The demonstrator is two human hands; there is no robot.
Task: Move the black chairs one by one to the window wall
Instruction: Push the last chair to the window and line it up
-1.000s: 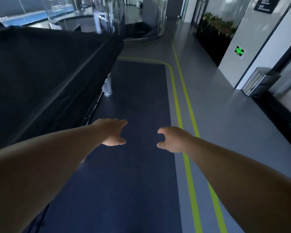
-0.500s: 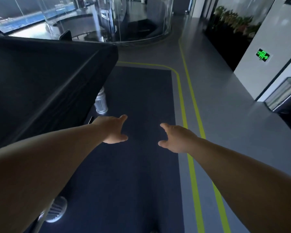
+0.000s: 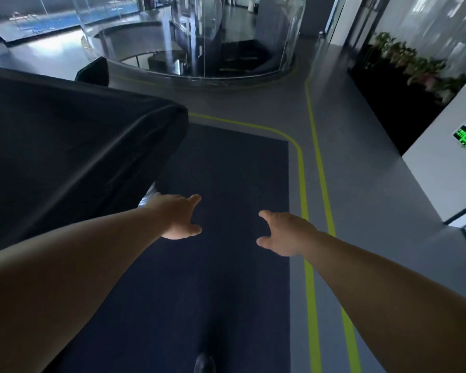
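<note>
Your left hand (image 3: 179,216) and right hand (image 3: 283,232) reach out over the dark blue carpet (image 3: 226,170), fingers loose, holding nothing. Black-draped table (image 3: 65,146) on your left; past its far edge sits what's probably a black chair (image 3: 93,71). Yellow lines (image 3: 302,179) edge the carpet.

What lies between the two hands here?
Only bare dark blue carpet shows between the left hand and right hand, in the head view.
</note>
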